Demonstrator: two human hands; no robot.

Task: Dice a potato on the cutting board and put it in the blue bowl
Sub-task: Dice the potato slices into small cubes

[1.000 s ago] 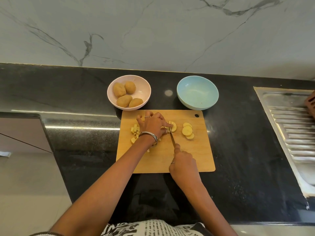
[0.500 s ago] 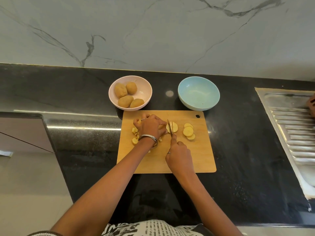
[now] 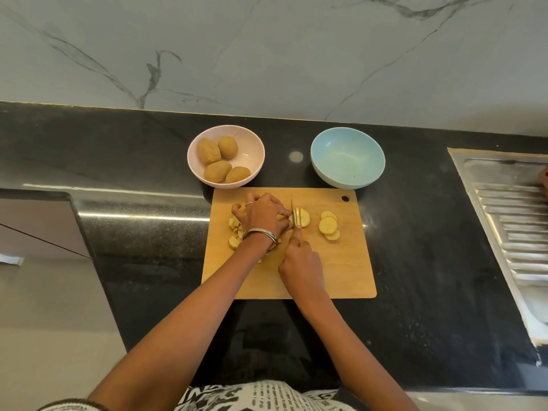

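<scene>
Left hand (image 3: pixel 264 216) before pink bowl (image 3: pixel 255 149)

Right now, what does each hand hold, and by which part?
Right hand grips the knife by its handle; left hand holds the potato slices by their left end.

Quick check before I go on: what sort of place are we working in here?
Most likely a home kitchen: a black stone counter under a marble-look wall, a steel sink drainboard, and a cutting board with potato pieces.
</scene>
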